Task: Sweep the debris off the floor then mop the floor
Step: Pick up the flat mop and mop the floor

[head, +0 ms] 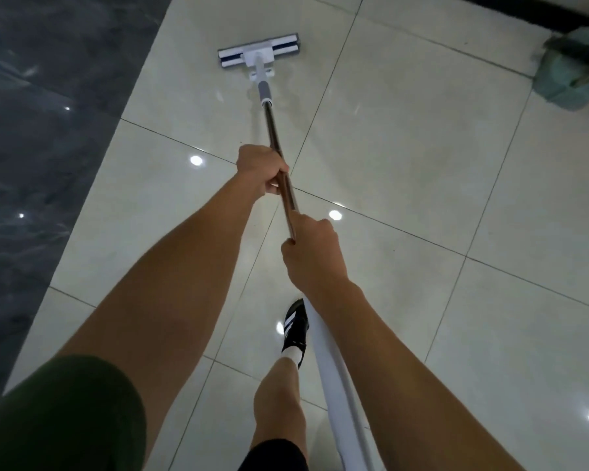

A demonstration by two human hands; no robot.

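A flat mop with a white and dark-blue head (258, 51) rests flat on the glossy cream tile floor (405, 137), far ahead of me. Its shiny metal handle (273, 129) runs back toward me and turns white lower down (334, 379). My left hand (261, 169) is wrapped around the handle higher up, and my right hand (312, 253) grips it just below. Both arms reach forward. No debris shows on the tiles.
A dark marble strip (41, 130) borders the tiles on the left. At the right edge lies a teal cloth mop head (568, 76) with a thin handle, below a dark wall base (531, 11). My foot in a black striped shoe (295, 329) stands under the handle.
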